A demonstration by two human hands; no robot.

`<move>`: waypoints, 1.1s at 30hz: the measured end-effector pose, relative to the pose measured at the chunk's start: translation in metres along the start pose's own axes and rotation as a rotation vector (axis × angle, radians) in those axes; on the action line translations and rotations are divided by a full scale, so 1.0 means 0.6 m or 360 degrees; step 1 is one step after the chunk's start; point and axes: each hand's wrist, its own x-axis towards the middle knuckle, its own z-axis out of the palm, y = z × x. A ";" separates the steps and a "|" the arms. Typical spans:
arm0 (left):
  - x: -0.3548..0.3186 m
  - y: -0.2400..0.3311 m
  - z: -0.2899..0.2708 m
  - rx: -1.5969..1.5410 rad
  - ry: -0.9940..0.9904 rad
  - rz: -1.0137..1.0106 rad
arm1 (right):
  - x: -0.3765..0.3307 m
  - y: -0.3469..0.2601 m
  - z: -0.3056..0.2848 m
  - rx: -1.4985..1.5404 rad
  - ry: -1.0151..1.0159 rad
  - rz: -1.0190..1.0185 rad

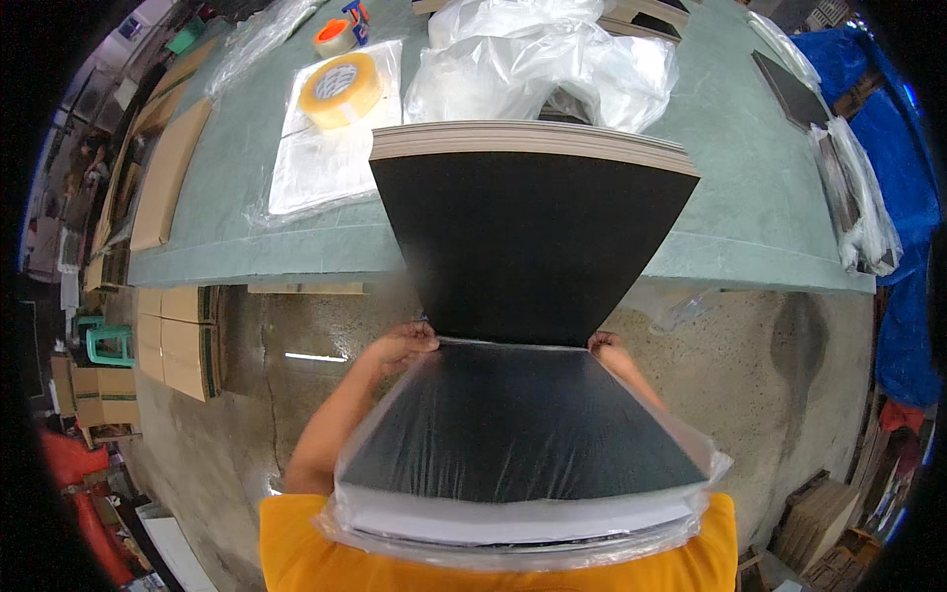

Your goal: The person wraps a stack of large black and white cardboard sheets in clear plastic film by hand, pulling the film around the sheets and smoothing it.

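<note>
A thick stack of black boards with pale cut edges stands tilted, its far end over the table's near edge. Its near part lies inside a clear plastic bag, whose closed end rests against my orange shirt. At the bag's mouth, my left hand pinches the plastic by the stack's left side. My right hand grips the same rim on the right, its fingers partly hidden behind the stack. Through the film a white layer shows near the bag's bottom.
On the green table lie a roll of yellowish tape, a flat pack of clear bags, a tape dispenser and crumpled plastic sheeting. Cardboard cartons and a green stool stand left; a blue tarp hangs right.
</note>
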 end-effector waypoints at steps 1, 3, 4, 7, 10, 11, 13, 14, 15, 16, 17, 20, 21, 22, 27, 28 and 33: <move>0.013 -0.016 -0.001 0.0027 0.0167 0.0014 | -0.010 -0.030 0.017 -0.0192 0.0135 -0.0009; 0.010 -0.025 -0.008 0.0628 0.0421 0.0059 | -0.043 -0.090 0.033 -0.0575 0.0415 -0.0020; -0.002 0.000 -0.002 0.1200 0.0500 0.0096 | -0.050 -0.088 0.008 -0.0931 0.0471 -0.0253; -0.097 0.136 0.084 0.2019 0.0596 0.0545 | -0.120 -0.224 -0.049 -0.0796 0.0726 -0.0409; -0.212 0.254 0.199 0.1304 -0.1035 0.0931 | -0.236 -0.375 -0.059 0.0065 -0.0859 -0.0926; -0.211 0.256 0.229 0.0971 -0.1764 0.1205 | -0.241 -0.392 -0.044 0.0318 -0.1719 -0.1207; -0.185 0.228 0.248 0.1041 -0.1721 0.0969 | -0.256 -0.417 0.028 -0.0086 -0.2118 -0.1494; -0.171 0.210 0.250 0.1083 -0.1690 0.0857 | -0.249 -0.405 0.047 -0.0136 -0.2031 -0.1320; -0.144 0.186 0.238 0.1173 -0.1458 0.0544 | -0.230 -0.375 0.062 -0.0187 -0.1935 -0.1161; -0.110 0.155 0.222 0.1311 -0.1188 0.0382 | -0.206 -0.341 0.071 -0.0227 -0.1842 -0.0988; -0.073 0.104 0.188 0.1399 -0.0954 0.0366 | -0.177 -0.305 0.079 -0.0265 -0.1744 -0.0825; -0.023 0.053 0.136 0.1808 -0.0639 0.0327 | -0.112 -0.233 0.091 -0.0350 -0.1537 -0.0727; -0.013 0.060 0.132 0.1970 -0.0592 0.0315 | -0.099 -0.224 0.094 -0.0375 -0.1465 -0.0744; -0.027 0.134 0.174 0.2125 -0.0822 0.0058 | -0.089 -0.215 0.095 -0.0400 -0.1385 -0.0753; -0.070 0.490 0.376 0.2291 -0.0280 0.1574 | -0.069 -0.184 0.106 -0.0434 -0.1122 -0.0855; -0.042 0.546 0.386 0.2407 0.0147 0.1760 | -0.067 -0.183 0.108 -0.0439 -0.1100 -0.0863; 0.207 0.723 0.242 0.2781 0.1379 0.1968 | -0.066 -0.186 0.111 -0.0401 -0.1158 -0.0780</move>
